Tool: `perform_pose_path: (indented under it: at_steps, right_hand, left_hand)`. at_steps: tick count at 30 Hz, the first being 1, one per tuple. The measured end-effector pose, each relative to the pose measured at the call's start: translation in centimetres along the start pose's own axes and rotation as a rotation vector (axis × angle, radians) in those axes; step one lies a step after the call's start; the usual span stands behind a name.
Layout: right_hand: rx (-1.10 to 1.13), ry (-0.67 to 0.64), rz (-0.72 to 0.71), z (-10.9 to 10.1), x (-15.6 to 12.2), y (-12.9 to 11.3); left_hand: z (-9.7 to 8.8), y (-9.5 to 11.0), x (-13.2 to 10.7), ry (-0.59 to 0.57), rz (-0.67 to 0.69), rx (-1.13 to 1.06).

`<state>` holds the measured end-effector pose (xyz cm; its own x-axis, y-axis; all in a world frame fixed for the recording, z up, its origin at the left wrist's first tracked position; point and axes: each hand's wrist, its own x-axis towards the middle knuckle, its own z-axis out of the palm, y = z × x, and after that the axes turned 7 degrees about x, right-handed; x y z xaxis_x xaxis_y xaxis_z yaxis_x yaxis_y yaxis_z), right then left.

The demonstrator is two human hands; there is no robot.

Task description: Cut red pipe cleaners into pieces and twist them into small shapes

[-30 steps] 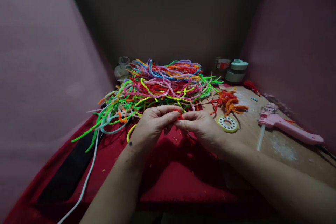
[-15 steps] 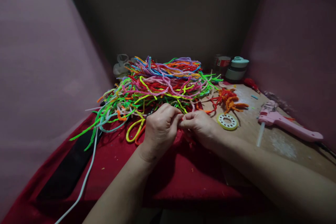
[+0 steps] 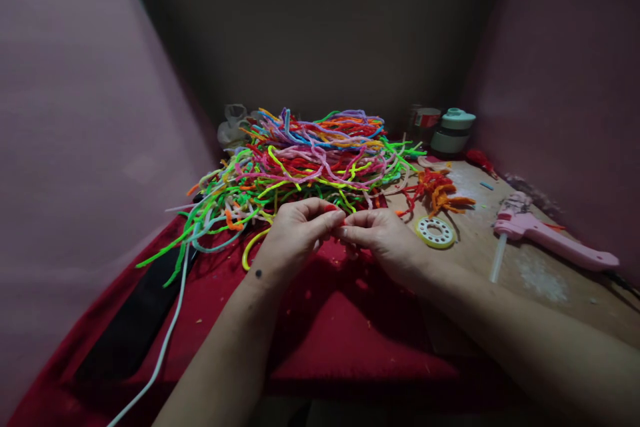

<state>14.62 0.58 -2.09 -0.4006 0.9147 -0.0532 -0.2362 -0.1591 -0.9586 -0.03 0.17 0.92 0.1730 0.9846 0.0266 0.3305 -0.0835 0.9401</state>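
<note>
Red cloth (image 3: 340,353) lies beneath two hands (image 3: 296,232) (image 3: 384,237), both pinching apparently one red piece (image 3: 331,207).

A small red piece (image 3: 343,223) sits pinched between the fingertips of the left hand (image 3: 295,230) and the right hand (image 3: 377,233), at the middle of the scene. Only slivers of bright red show; the fingers cover the rest, so its full shape and tilt cannot be told. Just beyond it, on the far side, lies a loose, tangled heap of fuzzy stems (image 3: 315,163), bent and crossing, in pink, red, green, yellow, orange, purple and blue, with green ends trailing left.
</note>
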Motion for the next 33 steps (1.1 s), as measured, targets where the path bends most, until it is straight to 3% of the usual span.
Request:
perform_pose_path:
  at_steps: [4, 11, 19, 23, 30, 33]
  right_hand:
    - [-0.010, 0.021, 0.011, 0.1, 0.0, 0.0]
    - [0.133, -0.066, 0.003, 0.0, -0.2, -0.3]
    - [0.162, 0.031, -0.036, -0.1, 0.3, 0.0]
    - [0.263, 0.095, -0.066, -0.4, 0.6, 0.0]
    - [0.235, 0.147, -0.075, -0.5, 0.8, 0.4]
    - [0.208, 0.186, -0.085, -0.6, 1.0, 0.6]
  left_hand:
    - [0.3, 0.3, -0.1, 0.049, -0.028, 0.014]
    - [0.2, 0.7, -0.4, 0.117, 0.001, 0.126]
    - [0.1, 0.0, 0.1, 0.053, -0.040, -0.007]
    - [0.1, -0.2, 0.1, -0.081, -0.121, 0.063]
    - [0.9, -0.4, 0.1, -0.009, 0.030, 0.201]
    - [1.5, -0.9, 0.0, 0.143, 0.197, 0.473]
